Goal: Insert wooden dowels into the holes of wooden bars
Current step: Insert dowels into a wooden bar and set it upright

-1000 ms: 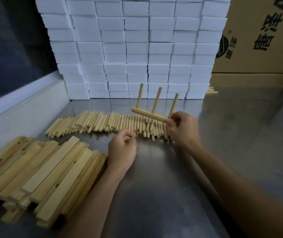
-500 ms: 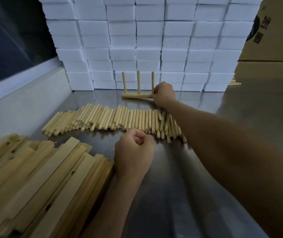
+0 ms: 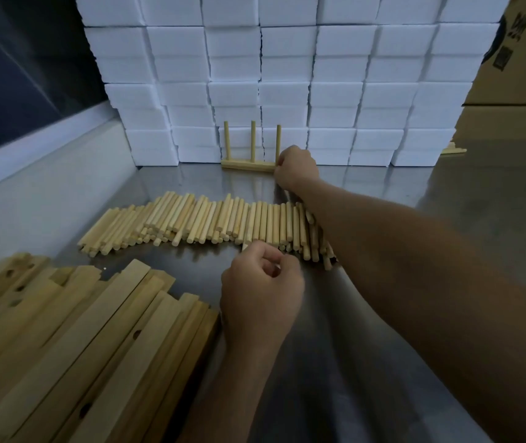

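On the steel table [image 3: 383, 362], our right hand [image 3: 297, 169] grips the three-dowel bar [image 3: 247, 165] standing upright, our left hand [image 3: 260, 292] curled, seemingly empty.

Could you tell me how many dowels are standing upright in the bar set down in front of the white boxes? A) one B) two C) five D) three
D: three dowels stand upright in the bar on the table by the white boxes, with the right hand at its right end.
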The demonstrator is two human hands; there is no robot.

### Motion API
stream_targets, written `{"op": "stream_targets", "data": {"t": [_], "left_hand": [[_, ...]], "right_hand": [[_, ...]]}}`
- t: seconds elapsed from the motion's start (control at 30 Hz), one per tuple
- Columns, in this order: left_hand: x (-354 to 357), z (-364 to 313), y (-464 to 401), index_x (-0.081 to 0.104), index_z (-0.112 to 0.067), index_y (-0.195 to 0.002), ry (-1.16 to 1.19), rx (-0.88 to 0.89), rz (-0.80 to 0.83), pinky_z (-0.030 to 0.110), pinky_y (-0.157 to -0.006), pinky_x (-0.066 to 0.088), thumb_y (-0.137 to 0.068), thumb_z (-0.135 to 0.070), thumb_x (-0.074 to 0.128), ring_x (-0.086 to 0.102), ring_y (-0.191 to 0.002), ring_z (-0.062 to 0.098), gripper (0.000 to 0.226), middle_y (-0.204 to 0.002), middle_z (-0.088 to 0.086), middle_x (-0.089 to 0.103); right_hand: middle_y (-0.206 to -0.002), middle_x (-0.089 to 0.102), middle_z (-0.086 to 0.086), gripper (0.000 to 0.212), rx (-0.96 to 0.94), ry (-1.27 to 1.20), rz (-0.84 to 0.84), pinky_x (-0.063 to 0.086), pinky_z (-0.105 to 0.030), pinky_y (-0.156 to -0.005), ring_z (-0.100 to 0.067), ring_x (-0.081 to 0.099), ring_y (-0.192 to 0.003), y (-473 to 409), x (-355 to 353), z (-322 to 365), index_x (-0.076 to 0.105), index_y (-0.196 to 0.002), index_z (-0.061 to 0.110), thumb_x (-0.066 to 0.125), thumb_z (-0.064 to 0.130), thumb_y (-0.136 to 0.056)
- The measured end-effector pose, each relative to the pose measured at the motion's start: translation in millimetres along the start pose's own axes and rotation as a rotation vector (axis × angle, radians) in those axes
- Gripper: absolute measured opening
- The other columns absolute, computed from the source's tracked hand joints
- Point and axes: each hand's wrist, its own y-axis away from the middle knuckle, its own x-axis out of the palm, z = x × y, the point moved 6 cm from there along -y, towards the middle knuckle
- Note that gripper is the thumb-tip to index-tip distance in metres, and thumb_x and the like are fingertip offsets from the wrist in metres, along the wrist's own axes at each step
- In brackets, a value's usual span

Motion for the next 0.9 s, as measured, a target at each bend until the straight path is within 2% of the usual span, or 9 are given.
{"op": "stream_targets", "data": {"t": [0.17, 0.23, 0.3, 0.37, 0.5, 0.6, 0.7, 0.8, 0.9], "left_hand": [[0, -1, 0, 0.061, -0.027, -0.071, -0.004, 0.008, 0.018, 0.016, -0.045, 0.04, -0.083, -0.023, 0.063, 0.059, -0.053, 0.004, 0.013, -0.063, -0.012, 0.065], [-1, -2, 0, 0.061, -0.027, -0.071, -0.001, 0.009, 0.021, 0.013, -0.043, 0.039, -0.084, -0.022, 0.062, 0.057, -0.051, 0.004, 0.014, -0.062, -0.011, 0.065], [-1, -2, 0, 0.061, -0.027, -0.07, -0.004, 0.001, 0.017, 0.015, -0.042, 0.039, -0.083, -0.022, 0.062, 0.056, -0.05, 0.004, 0.014, -0.06, -0.01, 0.064], [-1, -2, 0, 0.061, -0.026, -0.069, 0.004, -0.014, 0.018, 0.017, -0.044, 0.04, -0.082, -0.022, 0.062, 0.055, -0.048, 0.004, 0.014, -0.059, -0.009, 0.064], [-2, -2, 1, 0.061, -0.026, -0.069, 0.013, -0.025, 0.027, 0.019, -0.044, 0.04, -0.083, -0.022, 0.062, 0.055, -0.048, 0.003, 0.014, -0.059, -0.009, 0.063], [-2, -3, 1, 0.062, -0.027, -0.069, -0.004, -0.028, 0.029, 0.017, -0.042, 0.04, -0.083, -0.022, 0.061, 0.056, -0.05, 0.002, 0.014, -0.059, -0.012, 0.063], [-3, -4, 1, 0.063, -0.027, -0.069, -0.022, -0.041, 0.021, 0.025, -0.046, 0.045, -0.082, -0.022, 0.061, 0.058, -0.053, 0.006, 0.014, -0.06, -0.008, 0.064], [-4, -6, 3, 0.063, -0.026, -0.07, -0.044, -0.038, 0.026, 0.028, -0.051, 0.046, -0.083, -0.021, 0.061, 0.061, -0.059, 0.011, 0.014, -0.062, -0.005, 0.064], [-4, -8, 3, 0.064, -0.025, -0.07, -0.062, -0.031, 0.037, 0.026, -0.051, 0.043, -0.084, -0.017, 0.059, 0.06, -0.059, 0.016, 0.016, -0.061, -0.004, 0.063]], "right_hand": [[-0.103, 0.063, -0.009, 0.025, -0.037, 0.107, 0.156, 0.055, -0.041, -0.088, -0.026, 0.06, -0.094, 5, 1, 5, 0.061, -0.112, 0.008, 0.051, 0.011, -0.089], [-0.114, 0.06, -0.01, 0.028, -0.066, 0.123, 0.182, 0.051, -0.039, -0.091, -0.025, 0.057, -0.1, 8, 0, 8, 0.057, -0.119, 0.008, 0.049, 0.014, -0.093], [-0.125, 0.055, -0.01, 0.034, -0.089, 0.11, 0.157, 0.049, -0.035, -0.09, -0.025, 0.055, -0.105, 11, -9, 12, 0.053, -0.128, 0.008, 0.049, 0.015, -0.094], [-0.132, 0.052, -0.011, 0.038, -0.116, 0.123, 0.122, 0.048, -0.037, -0.096, -0.028, 0.054, -0.115, 16, -23, 16, 0.051, -0.13, 0.007, 0.05, 0.016, -0.094], [-0.135, 0.052, -0.009, 0.04, -0.172, 0.086, 0.061, 0.045, -0.038, -0.1, -0.026, 0.052, -0.121, 43, -58, 22, 0.053, -0.132, 0.009, 0.054, 0.028, -0.096], [-0.128, 0.059, -0.007, 0.039, -0.205, 0.009, 0.003, 0.047, -0.034, -0.096, -0.022, 0.056, -0.116, 79, -85, 23, 0.057, -0.13, 0.01, 0.055, 0.032, -0.097], [-0.111, 0.067, 0.0, 0.028, -0.223, -0.107, -0.087, 0.051, -0.031, -0.089, -0.014, 0.06, -0.102, 128, -108, 14, 0.066, -0.117, 0.012, 0.056, 0.029, -0.096], [-0.096, 0.068, 0.006, 0.016, -0.24, -0.16, -0.186, 0.054, -0.032, -0.084, -0.011, 0.062, -0.092, 179, -122, -4, 0.07, -0.102, 0.016, 0.058, 0.024, -0.094], [-0.092, 0.067, 0.002, 0.013, -0.215, -0.136, -0.215, 0.054, -0.036, -0.081, -0.015, 0.061, -0.086, 214, -127, -28, 0.071, -0.096, 0.014, 0.06, 0.022, -0.092]]}}
